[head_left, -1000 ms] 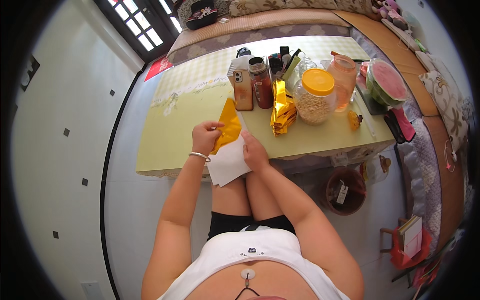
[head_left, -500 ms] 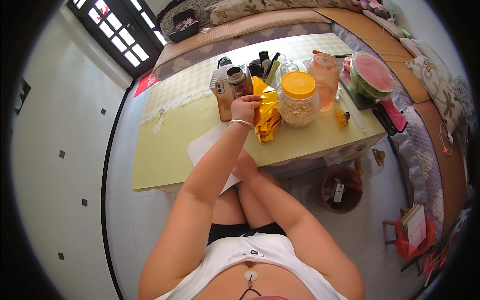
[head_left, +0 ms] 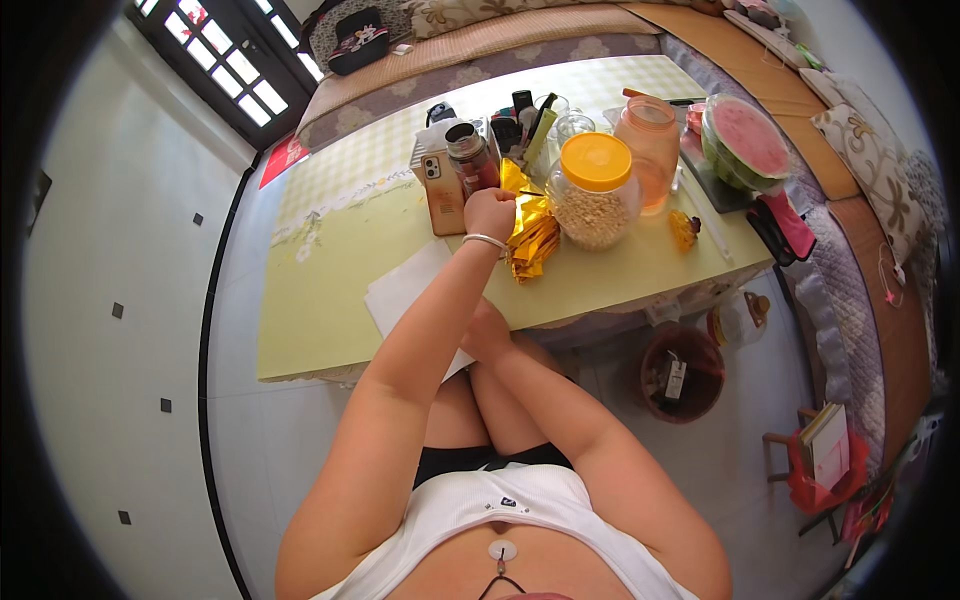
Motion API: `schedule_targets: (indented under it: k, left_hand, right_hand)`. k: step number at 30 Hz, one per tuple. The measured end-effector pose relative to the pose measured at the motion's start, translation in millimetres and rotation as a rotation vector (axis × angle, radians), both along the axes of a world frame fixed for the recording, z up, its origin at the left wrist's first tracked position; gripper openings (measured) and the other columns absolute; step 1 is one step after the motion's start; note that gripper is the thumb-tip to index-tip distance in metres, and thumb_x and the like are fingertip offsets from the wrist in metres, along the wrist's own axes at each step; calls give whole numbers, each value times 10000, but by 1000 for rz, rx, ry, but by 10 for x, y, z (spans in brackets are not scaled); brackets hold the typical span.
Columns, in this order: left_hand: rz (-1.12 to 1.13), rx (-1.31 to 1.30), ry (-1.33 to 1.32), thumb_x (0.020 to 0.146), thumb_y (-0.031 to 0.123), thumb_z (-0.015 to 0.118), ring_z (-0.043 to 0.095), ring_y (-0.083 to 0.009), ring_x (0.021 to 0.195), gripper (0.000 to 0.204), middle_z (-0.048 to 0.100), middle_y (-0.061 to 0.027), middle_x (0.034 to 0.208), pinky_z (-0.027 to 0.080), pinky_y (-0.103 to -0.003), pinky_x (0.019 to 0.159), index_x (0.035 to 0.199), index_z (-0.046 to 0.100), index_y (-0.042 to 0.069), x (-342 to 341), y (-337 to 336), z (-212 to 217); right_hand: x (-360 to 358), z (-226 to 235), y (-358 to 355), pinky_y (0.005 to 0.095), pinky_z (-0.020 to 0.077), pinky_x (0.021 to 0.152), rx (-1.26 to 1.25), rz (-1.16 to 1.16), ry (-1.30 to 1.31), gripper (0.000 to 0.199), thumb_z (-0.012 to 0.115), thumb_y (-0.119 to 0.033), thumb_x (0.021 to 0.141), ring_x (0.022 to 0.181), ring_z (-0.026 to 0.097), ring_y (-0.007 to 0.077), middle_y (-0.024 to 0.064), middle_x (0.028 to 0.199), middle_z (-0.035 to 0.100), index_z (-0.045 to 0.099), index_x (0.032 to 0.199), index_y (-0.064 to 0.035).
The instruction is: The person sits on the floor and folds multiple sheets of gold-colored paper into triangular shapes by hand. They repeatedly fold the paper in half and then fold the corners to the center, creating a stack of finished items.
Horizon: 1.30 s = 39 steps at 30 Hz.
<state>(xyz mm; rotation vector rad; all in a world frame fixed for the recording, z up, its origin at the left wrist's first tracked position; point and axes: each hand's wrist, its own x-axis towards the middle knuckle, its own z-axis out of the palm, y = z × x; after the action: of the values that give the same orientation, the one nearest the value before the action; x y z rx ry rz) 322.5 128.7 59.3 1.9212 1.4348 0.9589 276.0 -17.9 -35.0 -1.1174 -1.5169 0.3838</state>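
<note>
My left hand (head_left: 490,213), with a pale bangle at its wrist, reaches over the table. Its fingers are pinched together at the edge of crumpled gold foil paper (head_left: 534,240). A thin dark line shows by the fingertips; I cannot make out what it is. Just beyond stand a dark flask without a lid (head_left: 470,155) and a gold phone (head_left: 442,190) propped upright. My right hand (head_left: 487,333) is low at the table's front edge, partly behind my left forearm, its fingers hidden. White paper sheets (head_left: 400,288) lie beside it, overhanging the edge.
Right of the foil stand a yellow-lidded jar of grains (head_left: 597,190) and an orange plastic jug (head_left: 645,150). Farther right sits a cut watermelon (head_left: 748,145). A small yellow item (head_left: 685,230) lies near the edge. Below are a bin (head_left: 683,375) and a stool with a red bag (head_left: 828,470).
The view has shifted slightly. My left hand stays at the gold foil, its fingers drawn in a little closer, and the foil's upper part sits lower. My right hand has barely moved.
</note>
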Motion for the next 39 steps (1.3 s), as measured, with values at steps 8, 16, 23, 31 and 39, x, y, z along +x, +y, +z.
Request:
schedule_targets:
  k: [8,16,23,31,39]
  left_hand:
    - [-90,54,126,806,144,727,734,-252,807,239,773,-140,926,561,-341,784,1018,796,59,-112,-15,-287]
    - [-225,-2,301,833,179,739,692,-331,1065,402,731,-151,1173,537,-384,937,1222,725,81,-78,-210,-220]
    - [-257,-35,301,832,190,745,698,-332,1040,430,730,-165,1167,538,-384,920,1245,712,72,-113,-127,-458]
    - [-305,-74,41,934,161,693,705,-245,1046,402,736,-162,1188,515,-310,936,1322,669,58,-143,-143,-277]
    - [-304,-54,-25,935,242,708,700,-269,1090,417,719,-157,1229,515,-335,966,1317,675,78,-410,-290,109]
  right_hand:
    - [-38,-45,0,462,500,974,-56,-11,-100,401,679,-92,832,1141,597,397,197,1196,651,621,1224,-32]
    - [-20,-56,24,461,515,930,11,-73,-138,341,659,-159,876,1102,626,378,197,1151,669,628,1185,-18]
    - [16,58,-53,444,521,916,-12,-59,-138,282,647,-154,886,1044,651,365,196,1082,687,631,1127,-8]
    - [-1,-51,28,455,530,855,54,-90,-116,314,671,-208,903,1013,652,380,192,1073,683,631,1155,-24]
    - [-4,34,-14,469,514,909,15,-32,-126,236,644,-74,836,1062,608,385,188,1099,647,646,1064,-15]
